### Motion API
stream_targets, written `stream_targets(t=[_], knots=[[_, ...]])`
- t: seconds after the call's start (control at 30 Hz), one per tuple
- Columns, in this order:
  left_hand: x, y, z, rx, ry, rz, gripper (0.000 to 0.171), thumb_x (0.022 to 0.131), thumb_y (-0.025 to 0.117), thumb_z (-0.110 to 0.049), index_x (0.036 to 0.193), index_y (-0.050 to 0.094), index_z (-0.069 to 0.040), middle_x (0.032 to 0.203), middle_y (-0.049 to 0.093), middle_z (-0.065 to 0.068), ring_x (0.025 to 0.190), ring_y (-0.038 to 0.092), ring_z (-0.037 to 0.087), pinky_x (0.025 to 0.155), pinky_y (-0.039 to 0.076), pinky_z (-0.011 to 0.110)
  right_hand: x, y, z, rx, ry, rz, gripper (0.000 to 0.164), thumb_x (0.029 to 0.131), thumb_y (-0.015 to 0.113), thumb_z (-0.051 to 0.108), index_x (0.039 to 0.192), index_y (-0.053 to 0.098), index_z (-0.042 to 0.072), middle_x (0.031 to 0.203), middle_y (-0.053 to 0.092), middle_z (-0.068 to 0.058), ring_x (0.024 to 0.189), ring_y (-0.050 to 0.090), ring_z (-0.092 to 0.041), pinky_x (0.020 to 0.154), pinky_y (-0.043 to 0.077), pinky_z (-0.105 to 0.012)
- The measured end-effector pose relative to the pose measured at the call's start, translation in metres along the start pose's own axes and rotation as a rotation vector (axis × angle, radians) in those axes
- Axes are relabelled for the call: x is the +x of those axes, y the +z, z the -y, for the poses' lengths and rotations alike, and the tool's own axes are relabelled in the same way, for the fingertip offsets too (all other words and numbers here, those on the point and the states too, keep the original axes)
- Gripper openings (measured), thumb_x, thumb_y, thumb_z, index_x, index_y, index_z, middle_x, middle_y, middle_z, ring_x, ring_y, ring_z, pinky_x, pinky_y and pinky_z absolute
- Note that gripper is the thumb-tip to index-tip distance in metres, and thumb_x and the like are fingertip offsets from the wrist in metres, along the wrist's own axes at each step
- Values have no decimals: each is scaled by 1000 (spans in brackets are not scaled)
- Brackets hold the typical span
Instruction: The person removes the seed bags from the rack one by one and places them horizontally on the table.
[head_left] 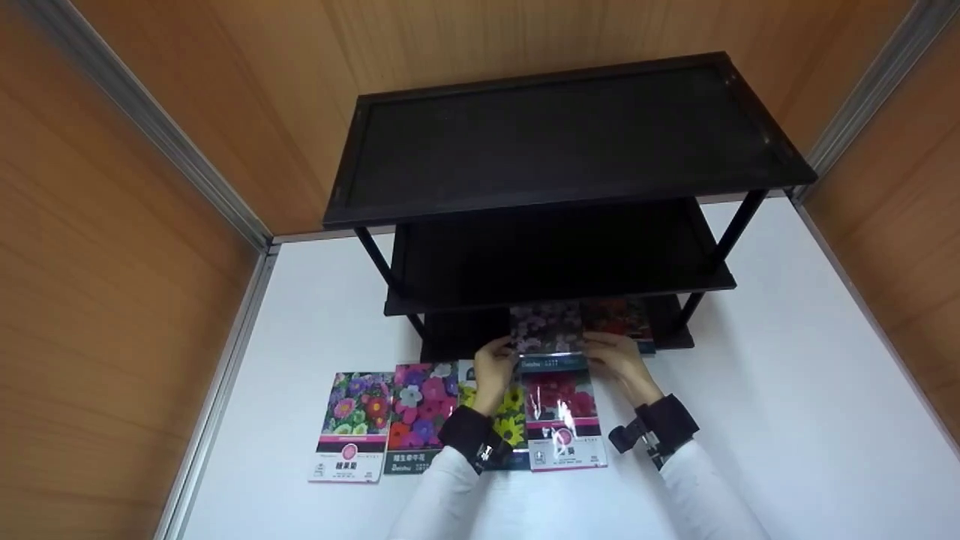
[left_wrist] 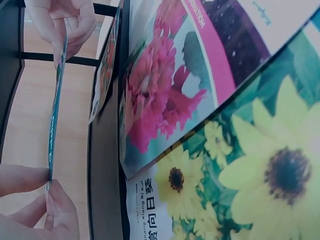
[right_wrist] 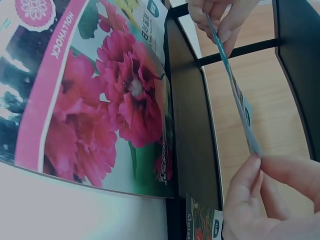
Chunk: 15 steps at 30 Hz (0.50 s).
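A seed packet with pale purple flowers (head_left: 547, 330) is pinched at its two side edges, the left hand (head_left: 493, 375) on one and the right hand (head_left: 621, 364) on the other. It is in front of the bottom shelf, below the middle shelf's front edge. Both wrist views show the packet (left_wrist: 54, 120) edge-on, thumb and fingers on its ends. Under the hands, on the white table, lie a hollyhock packet (head_left: 562, 424) and a yellow-flowered packet (head_left: 511, 424), the latter partly hidden by the left hand. Behind the right hand, a red-flowered packet (head_left: 615, 319) rests on the bottom shelf.
The black three-tier rack (head_left: 555, 142) stands against the wood-panelled wall; its upper shelves overhang the bottom shelf (head_left: 461, 334). Left of the hands lie a packet of mixed pink flowers (head_left: 424, 412) and a candy-coloured aster-like packet (head_left: 352, 424), in a row on the table.
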<state>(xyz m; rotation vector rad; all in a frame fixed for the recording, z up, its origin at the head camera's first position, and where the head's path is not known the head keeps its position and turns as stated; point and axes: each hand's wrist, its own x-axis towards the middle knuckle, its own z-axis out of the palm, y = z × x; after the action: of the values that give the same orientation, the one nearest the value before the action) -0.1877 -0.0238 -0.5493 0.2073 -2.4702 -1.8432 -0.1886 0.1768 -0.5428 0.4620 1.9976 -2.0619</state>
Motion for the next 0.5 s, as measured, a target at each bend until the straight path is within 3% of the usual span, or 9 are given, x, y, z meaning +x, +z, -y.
stream_targets(t=[0.27, 0.5], knots=[[-10, 0, -3, -93, -68, 34, 32, 75, 53, 10, 107, 56, 11, 80, 59, 16, 75, 57, 23, 67, 48, 29, -12, -4, -7, 6, -18, -20, 39, 79, 53, -7, 117, 48, -12, 107, 57, -24, 85, 59, -15, 88, 42, -43], [-17, 5, -4, -97, -76, 35, 32, 74, 53, 12, 105, 58, 10, 77, 59, 14, 70, 55, 16, 64, 46, 25, -18, -10, -9, -5, -5, -30, 40, 79, 52, -8, 119, 45, -14, 101, 59, -21, 79, 58, -10, 83, 45, -37]])
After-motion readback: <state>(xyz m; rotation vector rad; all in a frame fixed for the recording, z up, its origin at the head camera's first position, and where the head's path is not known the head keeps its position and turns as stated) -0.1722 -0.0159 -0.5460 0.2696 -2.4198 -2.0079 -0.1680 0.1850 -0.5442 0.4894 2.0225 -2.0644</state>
